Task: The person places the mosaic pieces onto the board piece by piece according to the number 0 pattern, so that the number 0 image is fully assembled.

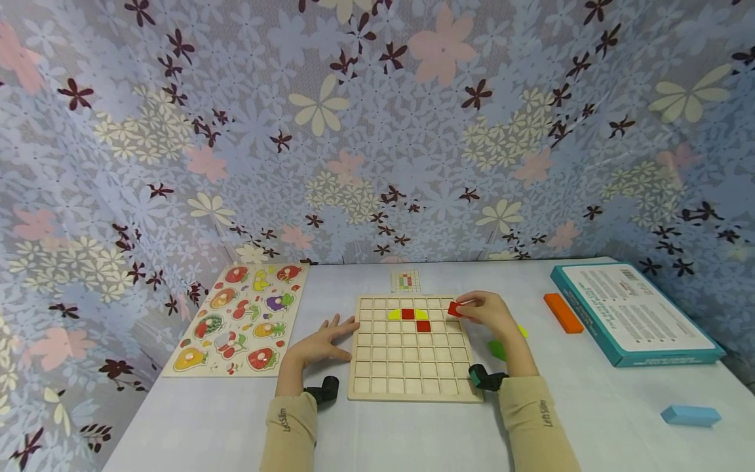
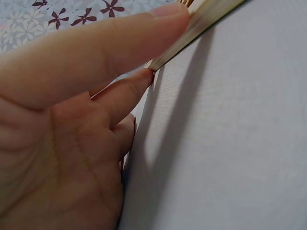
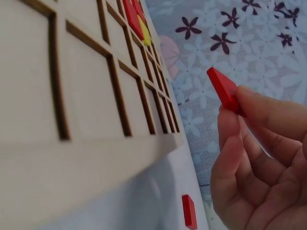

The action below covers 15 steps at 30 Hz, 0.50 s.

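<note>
On the table (image 1: 590, 406): 1 grid board (image 1: 411, 380) w/ 2 red tiles (image 1: 407, 314) & 2 yellow tiles (image 1: 394, 314) in it, 1 red tile (image 1: 455, 309) held at its right edge, 1 fruit puzzle (image 1: 238, 318) to its left, 1 pattern card (image 1: 406, 280) behind it, and to its right 1 orange block (image 1: 563, 312), 1 blue block (image 1: 691, 415), 1 box (image 1: 634, 311).

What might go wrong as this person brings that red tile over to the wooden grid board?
The red tile is only pinched at one end by the right hand, so it might slip and knock the pieces already set. The left hand merely touches the edge of the grid board, so the board could slide if pushed.
</note>
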Available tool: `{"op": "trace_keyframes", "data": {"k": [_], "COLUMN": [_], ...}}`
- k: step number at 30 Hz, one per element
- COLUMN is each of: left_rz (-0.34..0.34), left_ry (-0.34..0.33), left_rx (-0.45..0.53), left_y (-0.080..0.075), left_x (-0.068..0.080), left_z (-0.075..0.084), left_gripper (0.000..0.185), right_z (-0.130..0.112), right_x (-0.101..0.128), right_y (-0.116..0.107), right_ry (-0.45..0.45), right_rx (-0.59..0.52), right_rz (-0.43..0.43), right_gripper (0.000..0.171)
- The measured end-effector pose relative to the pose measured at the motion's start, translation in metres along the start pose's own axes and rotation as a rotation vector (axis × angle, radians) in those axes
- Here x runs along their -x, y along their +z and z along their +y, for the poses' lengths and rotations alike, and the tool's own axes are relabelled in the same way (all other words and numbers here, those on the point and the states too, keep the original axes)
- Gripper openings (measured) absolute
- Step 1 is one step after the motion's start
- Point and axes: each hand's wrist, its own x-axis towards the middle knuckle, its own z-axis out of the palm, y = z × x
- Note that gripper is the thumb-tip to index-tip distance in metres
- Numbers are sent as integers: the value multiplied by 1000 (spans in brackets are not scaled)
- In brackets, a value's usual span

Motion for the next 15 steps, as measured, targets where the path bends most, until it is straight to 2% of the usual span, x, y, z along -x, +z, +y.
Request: {"op": "trace_keyframes", "data": {"k": [5,15], "left_rz": [-1,-6], "left_ry": [-4,-2], "left_rx": [-11,-18], "left_y": [0,0], "left_x": [-1,-1], "left_z": [-1,-1], "left_gripper": [75,75], "right_z": [-1,-11], "right_x": [-2,-2], "right_y": [6,21], "right_ry": [-9,10], "right_rx": [3,42], "right_rz": [-39,-187], "right_gripper": [31,27]}}
